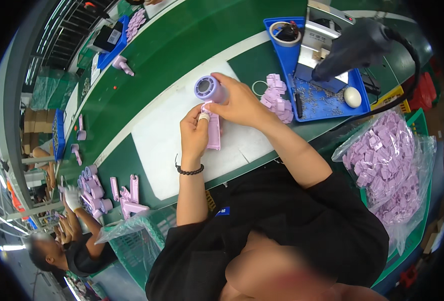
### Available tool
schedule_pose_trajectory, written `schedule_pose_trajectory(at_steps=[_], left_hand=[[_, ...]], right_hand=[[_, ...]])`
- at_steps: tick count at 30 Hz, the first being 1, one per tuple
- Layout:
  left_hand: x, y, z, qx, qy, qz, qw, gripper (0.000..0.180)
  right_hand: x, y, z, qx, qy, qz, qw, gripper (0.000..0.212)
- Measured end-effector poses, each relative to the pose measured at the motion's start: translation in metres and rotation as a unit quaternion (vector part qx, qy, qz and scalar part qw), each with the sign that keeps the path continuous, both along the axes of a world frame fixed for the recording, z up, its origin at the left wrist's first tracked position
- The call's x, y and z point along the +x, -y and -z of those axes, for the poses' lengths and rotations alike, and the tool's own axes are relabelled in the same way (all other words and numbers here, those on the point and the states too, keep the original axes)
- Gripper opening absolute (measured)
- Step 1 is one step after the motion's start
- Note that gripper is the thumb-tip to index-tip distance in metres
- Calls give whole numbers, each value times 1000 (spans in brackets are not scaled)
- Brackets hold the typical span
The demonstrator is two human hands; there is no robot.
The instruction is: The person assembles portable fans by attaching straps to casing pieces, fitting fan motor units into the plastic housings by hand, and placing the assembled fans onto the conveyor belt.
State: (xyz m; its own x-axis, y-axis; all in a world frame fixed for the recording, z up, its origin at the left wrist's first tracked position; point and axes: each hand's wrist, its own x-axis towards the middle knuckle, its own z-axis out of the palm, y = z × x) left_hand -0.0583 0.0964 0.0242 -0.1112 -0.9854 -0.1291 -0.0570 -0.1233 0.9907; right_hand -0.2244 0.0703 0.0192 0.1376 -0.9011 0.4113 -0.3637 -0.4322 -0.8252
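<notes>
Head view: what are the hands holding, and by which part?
A lilac dryer-shaped housing: the right hand grips its round barrel, the left hand its handle's upper end.

Okay, so we count two hands of our own, one lilac round-headed piece, one white mat, one tape roll, one white ball, one beaded bracelet, plus too many lilac clips to tally lol.
</notes>
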Motion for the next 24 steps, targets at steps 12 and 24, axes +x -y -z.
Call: schedule_pose_trajectory(at_steps=[12,24], left_hand=[[44,36,-2,-5,-61,-42,997,30],[63,38,16,-25,-37,-80,996,30]], right_hand=[[11,-7,9,155,263,5,952,43],[9,-13,28,124,285,28,950,29]])
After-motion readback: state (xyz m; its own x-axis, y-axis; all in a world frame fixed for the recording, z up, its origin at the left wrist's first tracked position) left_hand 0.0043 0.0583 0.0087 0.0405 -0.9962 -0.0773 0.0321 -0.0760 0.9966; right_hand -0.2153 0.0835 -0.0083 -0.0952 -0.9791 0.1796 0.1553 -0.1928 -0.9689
